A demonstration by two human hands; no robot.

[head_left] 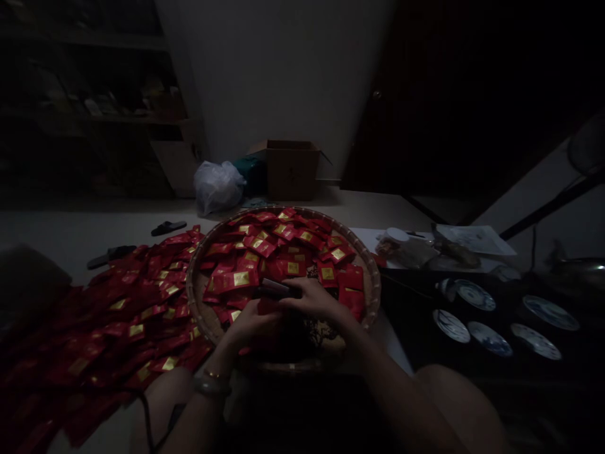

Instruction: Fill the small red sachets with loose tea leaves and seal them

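Observation:
Both hands work over a round woven bamboo tray [374, 277] heaped with red packets [236, 279] that bear gold labels. My left hand [253, 323] is closed at the near side of the heap, its fingers mostly in shadow. Beside it, my right hand [314, 299] is bent with fingertips pressed together against a small dark thing with a pale edge [275, 287]. What that thing is, and whether both hands grip it, is too dark to tell. Dark loose bits, like dried leaves [321, 333], lie in the tray by my right wrist.
A large pile of red packets [137, 328] spreads over the floor at left, near dark slippers [169, 227]. A cardboard box [293, 170] and a white plastic bag [218, 184] stand behind. At right, a dark table [420, 359] bears several blue-and-white dishes [475, 295].

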